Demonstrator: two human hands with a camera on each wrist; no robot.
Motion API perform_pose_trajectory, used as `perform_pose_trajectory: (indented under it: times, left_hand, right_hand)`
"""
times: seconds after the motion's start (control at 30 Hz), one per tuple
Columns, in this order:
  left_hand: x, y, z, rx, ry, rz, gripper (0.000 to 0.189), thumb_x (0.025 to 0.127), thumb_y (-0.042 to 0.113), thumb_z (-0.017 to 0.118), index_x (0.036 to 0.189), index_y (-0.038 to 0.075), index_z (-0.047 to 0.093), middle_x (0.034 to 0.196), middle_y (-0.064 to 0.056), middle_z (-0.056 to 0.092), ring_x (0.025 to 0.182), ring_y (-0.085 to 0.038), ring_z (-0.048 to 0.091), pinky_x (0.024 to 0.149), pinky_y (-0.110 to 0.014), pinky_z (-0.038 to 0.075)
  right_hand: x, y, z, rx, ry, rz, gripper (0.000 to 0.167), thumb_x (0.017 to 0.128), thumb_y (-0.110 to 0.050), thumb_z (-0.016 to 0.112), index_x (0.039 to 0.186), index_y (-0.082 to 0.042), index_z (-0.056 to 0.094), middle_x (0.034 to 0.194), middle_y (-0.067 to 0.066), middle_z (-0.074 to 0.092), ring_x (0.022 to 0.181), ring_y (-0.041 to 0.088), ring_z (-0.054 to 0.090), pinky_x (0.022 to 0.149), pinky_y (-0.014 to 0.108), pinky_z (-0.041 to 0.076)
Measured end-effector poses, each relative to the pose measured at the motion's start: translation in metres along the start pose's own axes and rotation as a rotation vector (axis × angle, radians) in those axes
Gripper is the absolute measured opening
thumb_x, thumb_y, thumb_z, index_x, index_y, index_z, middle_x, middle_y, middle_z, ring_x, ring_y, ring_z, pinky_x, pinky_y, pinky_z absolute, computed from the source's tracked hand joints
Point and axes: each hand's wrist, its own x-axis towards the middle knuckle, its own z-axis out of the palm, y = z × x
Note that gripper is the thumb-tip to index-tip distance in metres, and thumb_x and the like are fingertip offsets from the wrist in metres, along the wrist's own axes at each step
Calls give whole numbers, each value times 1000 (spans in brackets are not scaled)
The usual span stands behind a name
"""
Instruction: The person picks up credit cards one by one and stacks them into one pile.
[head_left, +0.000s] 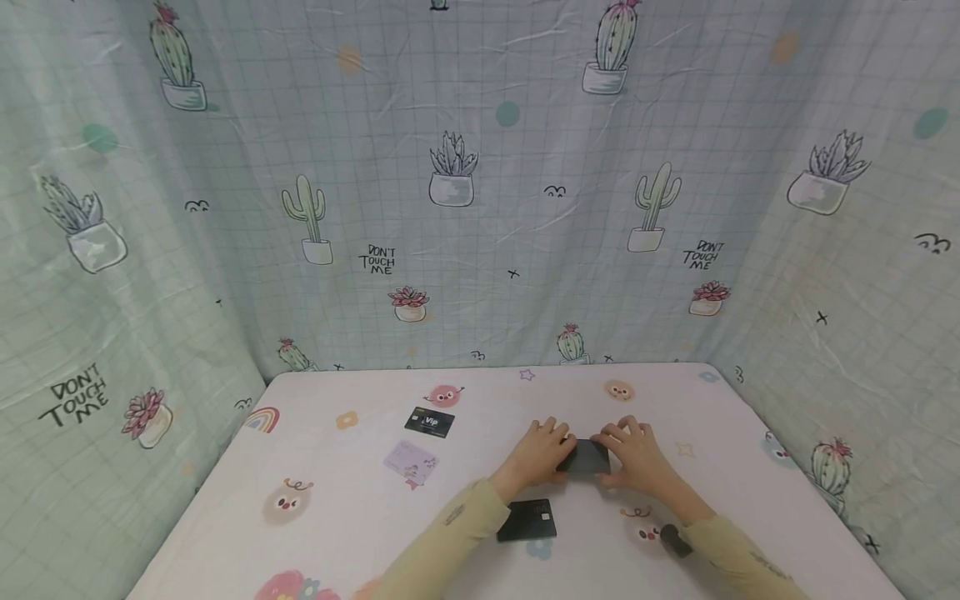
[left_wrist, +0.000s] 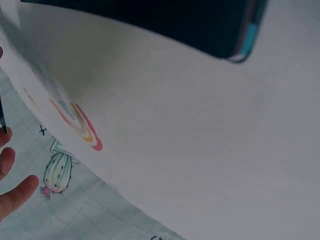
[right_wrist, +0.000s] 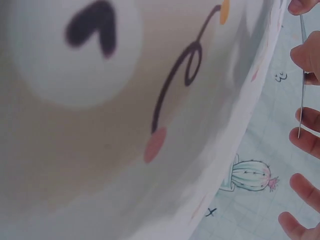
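Note:
Both hands hold a thin dark grey card (head_left: 585, 457) above the table, one at each short side. My left hand (head_left: 536, 457) pinches its left end, and my right hand (head_left: 637, 458) grips the right end between thumb and fingers. The right wrist view shows the card (right_wrist: 302, 95) edge-on as a thin line among the fingertips (right_wrist: 305, 139). Below the left wrist lies a black card (head_left: 527, 523) with a small pale chip. In the left wrist view only some fingers (left_wrist: 20, 194) show at the left edge.
A black card (head_left: 429, 422) marked "Vip" lies at the back left of the table (head_left: 345, 500). In front of it is a pale purple card (head_left: 412, 462). A small black device (head_left: 677, 541) sits by the right cuff. A patterned curtain (head_left: 480, 250) encloses the back and sides.

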Motion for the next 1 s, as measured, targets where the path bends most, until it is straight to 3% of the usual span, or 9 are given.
perform_pose_trajectory:
  times: [0.17,0.37,0.67,1.0]
  left_hand:
    - [-4,-1,-3,-18,16,-28,62,68,62,61,114,23,50,109,6,51,96,-12,47,77,-30,44]
    - [-10,-2,-8,-61,22,-59,60,68,59,64,114,23,51,109,5,53,97,-13,48,79,-32,45]
    - [-23,-2,-12,-89,107,-101,60,65,56,68,112,23,52,106,5,53,93,-12,48,72,-29,43]
    - [-38,-5,-16,-154,113,-153,57,64,55,70,109,25,54,111,2,55,95,-15,48,72,-33,43]
  right_hand:
    - [2,-2,-3,13,45,-26,58,55,-54,72,96,-16,60,87,-3,51,83,22,40,64,44,35]
    - [4,-6,-3,17,13,6,60,45,-45,78,97,-18,62,88,-3,54,84,23,42,65,45,36]
    - [6,-14,-4,39,-6,8,58,49,-44,77,99,-19,62,90,-4,55,86,22,42,66,45,37]
    - [12,-25,-7,60,-17,22,60,48,-46,77,101,-21,63,92,-5,56,89,23,42,70,46,36]
